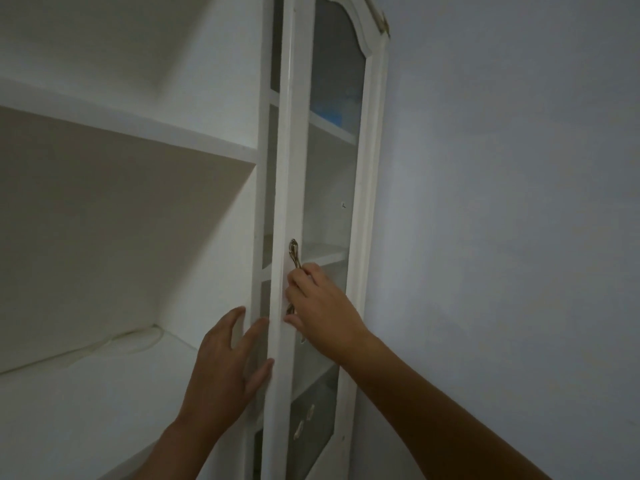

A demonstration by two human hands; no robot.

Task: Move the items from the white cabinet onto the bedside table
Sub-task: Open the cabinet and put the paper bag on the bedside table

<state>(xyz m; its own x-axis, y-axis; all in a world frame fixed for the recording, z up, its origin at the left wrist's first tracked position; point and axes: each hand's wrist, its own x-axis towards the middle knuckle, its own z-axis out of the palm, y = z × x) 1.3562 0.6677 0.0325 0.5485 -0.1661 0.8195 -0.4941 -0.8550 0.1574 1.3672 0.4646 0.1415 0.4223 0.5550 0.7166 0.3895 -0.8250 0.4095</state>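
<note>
Fingers of the right hand [320,306] curl round the metal handle [294,258] of the white cabinet's glass door [287,150]; the left hand [225,368], fingers straight, touches the door's edge.

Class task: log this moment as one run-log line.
right hand: holds door handle | left hand: open, on door edge | bedside table: unseen

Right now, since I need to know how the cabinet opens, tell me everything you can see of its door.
The cabinet door is tall, narrow and white-framed, with a glass pane arched at the top. It stands ajar, edge toward the camera. A metal handle sits on its frame. The right hand grips that handle; the left hand touches the door's edge with straight fingers. Shelves show through the glass.
</note>
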